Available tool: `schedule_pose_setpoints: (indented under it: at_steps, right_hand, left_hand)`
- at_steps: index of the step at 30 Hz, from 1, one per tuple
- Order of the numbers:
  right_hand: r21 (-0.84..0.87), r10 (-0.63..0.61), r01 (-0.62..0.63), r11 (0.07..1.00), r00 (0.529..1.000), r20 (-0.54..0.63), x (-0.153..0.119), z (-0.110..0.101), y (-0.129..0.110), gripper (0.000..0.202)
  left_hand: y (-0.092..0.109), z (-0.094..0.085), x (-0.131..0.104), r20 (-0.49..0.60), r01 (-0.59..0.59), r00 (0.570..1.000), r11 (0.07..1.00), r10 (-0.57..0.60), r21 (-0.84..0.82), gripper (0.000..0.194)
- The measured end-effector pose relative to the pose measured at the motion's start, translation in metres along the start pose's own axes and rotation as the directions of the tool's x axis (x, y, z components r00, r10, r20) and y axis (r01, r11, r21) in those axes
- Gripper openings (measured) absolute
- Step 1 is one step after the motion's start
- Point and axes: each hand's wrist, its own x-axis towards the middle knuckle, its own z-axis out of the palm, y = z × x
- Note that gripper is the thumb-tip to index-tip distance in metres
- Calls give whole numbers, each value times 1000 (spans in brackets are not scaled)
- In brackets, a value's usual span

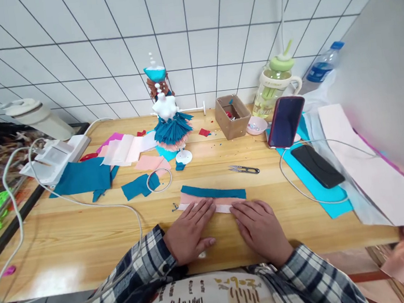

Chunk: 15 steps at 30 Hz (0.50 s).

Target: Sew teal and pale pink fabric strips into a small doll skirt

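A teal paper strip (pixel 214 191), a pink strip (pixel 225 200) and a whitish strip (pixel 223 209) lie overlapped in a layered band before me. My left hand (pixel 192 230) rests flat with its fingertips on the left and middle of the band. At the band's lower right edge, my right hand (pixel 260 227) lies flat too, its fingertips touching the whitish strip. Both hands have outstretched fingers and grip nothing. Farther back stands a small white doll-sized dress form (pixel 166 108) wearing a ruffled teal and pink skirt (pixel 172 130).
Thread snips (pixel 244 169) lie beyond the strips, with a white ring (pixel 159 180) to the left. A cardboard box (pixel 233 119), a propped phone (pixel 286 122) and a flat phone (pixel 317 166) are farther right. A white cable (pixel 94 202) crosses the left side, near teal sheets (pixel 81 176).
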Motion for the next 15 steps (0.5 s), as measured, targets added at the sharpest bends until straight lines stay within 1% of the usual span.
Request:
schedule_pose_setpoints:
  at_steps: [2, 3, 5, 6, 8, 10, 12, 15]
  right_hand:
    - [14, 0, 1, 1000, 1000, -30, 5, -10, 3, 35]
    - [15, 8, -7, 1000, 999, -54, 9, -17, 6, 34]
    - [0, 39, -39, 999, 995, -91, 21, -32, 11, 30]
    - [-15, 55, -57, 998, 995, -87, 29, -38, 12, 27]
    - [-51, 48, -49, 997, 999, -12, 47, -46, 13, 23]
    - [-80, -9, 18, 997, 995, 102, 66, -44, 10, 19]
    - [-119, -63, 86, 989, 981, 184, 81, -35, 4, 16]
    - [-196, -83, 128, 972, 972, 221, 94, -17, -1, 18]
  left_hand:
    - [-4, -14, -1, -85, -12, 996, 999, 8, -41, 69]
    - [-7, -23, 0, -140, 4, 990, 999, -10, -45, 63]
    - [-12, -40, 7, -229, 73, 971, 997, -75, -18, 47]
    - [-15, -46, 13, -240, 101, 966, 995, -95, 12, 40]
    - [-20, -54, 28, -210, 130, 972, 988, -111, 80, 30]
    - [-26, -52, 45, -146, 119, 984, 986, -101, 119, 25]
    - [-31, -46, 59, -118, 111, 988, 984, -95, 136, 22]
    - [-38, -37, 67, -114, 104, 990, 985, -89, 135, 23]
